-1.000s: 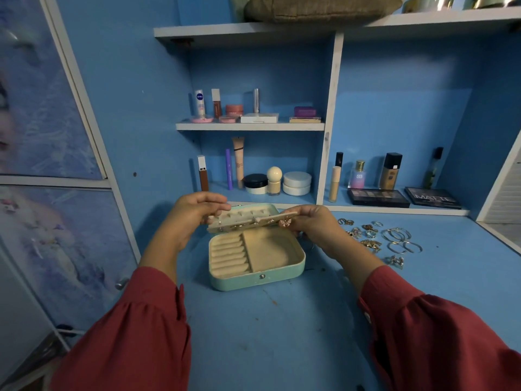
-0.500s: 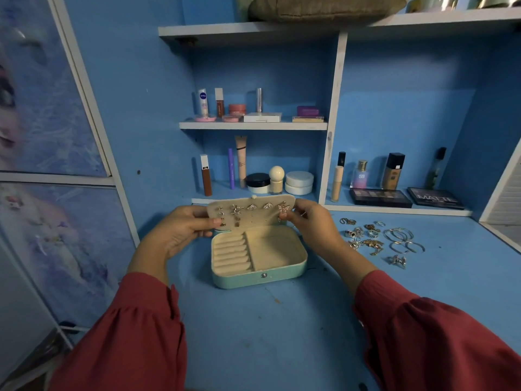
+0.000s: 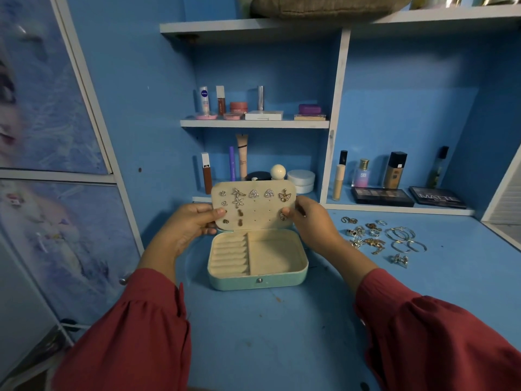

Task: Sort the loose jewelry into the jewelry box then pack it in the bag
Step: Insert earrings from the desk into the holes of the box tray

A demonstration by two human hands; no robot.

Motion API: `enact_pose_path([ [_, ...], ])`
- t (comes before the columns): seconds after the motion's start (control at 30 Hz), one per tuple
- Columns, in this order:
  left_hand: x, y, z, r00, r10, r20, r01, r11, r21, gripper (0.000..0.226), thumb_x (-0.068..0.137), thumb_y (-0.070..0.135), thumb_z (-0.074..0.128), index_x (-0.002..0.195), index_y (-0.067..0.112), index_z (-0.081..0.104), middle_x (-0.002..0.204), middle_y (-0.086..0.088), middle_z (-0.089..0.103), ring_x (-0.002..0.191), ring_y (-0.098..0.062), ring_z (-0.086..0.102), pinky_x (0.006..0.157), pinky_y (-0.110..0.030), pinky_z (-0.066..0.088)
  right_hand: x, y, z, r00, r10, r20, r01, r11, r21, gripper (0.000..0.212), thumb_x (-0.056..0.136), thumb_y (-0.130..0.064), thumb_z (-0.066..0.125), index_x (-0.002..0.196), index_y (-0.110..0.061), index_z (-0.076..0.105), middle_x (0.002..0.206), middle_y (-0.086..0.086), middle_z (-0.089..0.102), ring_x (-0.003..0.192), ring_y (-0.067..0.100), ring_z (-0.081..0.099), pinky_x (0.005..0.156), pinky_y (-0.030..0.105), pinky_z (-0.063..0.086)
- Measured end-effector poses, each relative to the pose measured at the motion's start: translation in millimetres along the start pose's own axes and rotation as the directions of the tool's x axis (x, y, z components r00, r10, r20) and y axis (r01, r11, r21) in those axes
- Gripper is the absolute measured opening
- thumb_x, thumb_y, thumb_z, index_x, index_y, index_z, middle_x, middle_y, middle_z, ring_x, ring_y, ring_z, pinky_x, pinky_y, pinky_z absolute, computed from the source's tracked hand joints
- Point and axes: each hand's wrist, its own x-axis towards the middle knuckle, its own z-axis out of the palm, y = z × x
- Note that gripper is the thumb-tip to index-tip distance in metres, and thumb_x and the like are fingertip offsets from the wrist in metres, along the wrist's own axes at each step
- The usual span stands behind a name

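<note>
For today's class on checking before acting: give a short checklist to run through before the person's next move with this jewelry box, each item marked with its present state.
1. Jewelry box open, base flat on desk: ok.
2. Earring panel upright, held by left hand and right hand: ok.
3. Earrings seated on panel: ok.
4. Ring rolls and side compartment filled: not ok, both empty.
5. Loose jewelry sorted: not ok, on desk.
6. Bag within reach: cannot tell.
</note>
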Motion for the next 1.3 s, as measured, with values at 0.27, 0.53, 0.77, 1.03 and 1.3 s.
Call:
enact_pose_path([
  [0.27,0,0,0,1.0,-0.022,-0.003,0.022,1.0,-0.011,0.012,0.087,0.015,0.064,0.094,0.008,0.07,0.086,-0.007,0.075,0.077,-0.016,0.064,0.068,-0.02,0.054,-1,3,-2,0.993,0.089,0.08,-0.115,0.9,0.42,0.014,0.082,-0.012,0.073,0.092,-0.017,0.065,0.095,0.004,0.072,0.092,0.02,0.068,0.084,0.031,0.056],
  [0.53,-2,0,-1,1.0,-0.02,0.016,0.02,1.0,-0.009,0.012,0.087,0.016,0.064,0.093,0.009,0.07,0.087,-0.006,0.075,0.077,-0.014,0.066,0.068,-0.019,0.054,1,-2,3,0.991,0.109,0.074,-0.13,0.889,0.438,0.018,0.084,-0.007,0.069,0.09,-0.023,0.065,0.089,-0.005,0.07,0.082,0.007,0.067,0.078,0.023,0.056],
  [0.77,-2,0,-1,0.999,-0.022,0.024,0.022,0.999,-0.025,0.008,0.088,0.014,0.063,0.089,0.011,0.07,0.086,-0.004,0.075,0.076,-0.012,0.068,0.07,-0.02,0.054,0,-5,1,0.985,0.161,0.069,-0.173,0.839,0.516,0.016,0.079,0.001,0.071,0.084,-0.014,0.068,0.073,-0.008,0.072,0.066,0.003,0.068,0.062,0.015,0.054],
  [1.03,-2,0,-2,0.999,-0.026,0.029,0.026,0.999,-0.027,0.009,0.087,0.015,0.064,0.091,0.01,0.07,0.087,-0.005,0.075,0.076,-0.011,0.068,0.068,-0.018,0.054,0,-7,-1,0.981,0.181,0.074,-0.191,0.805,0.562,0.016,0.077,0.005,0.072,0.09,-0.004,0.069,0.075,-0.006,0.072,0.065,0.002,0.068,0.06,0.014,0.053],
  [1.3,-1,-1,-3,0.999,-0.027,0.033,0.028,0.999,-0.019,0.01,0.086,0.016,0.065,0.092,0.01,0.071,0.091,-0.007,0.075,0.081,-0.014,0.068,0.073,-0.022,0.053,1,-6,-2,0.979,0.198,0.055,-0.2,0.853,0.482,0.015,0.076,-0.004,0.076,0.08,-0.012,0.065,0.079,-0.004,0.071,0.068,0.004,0.068,0.067,0.017,0.056],
])
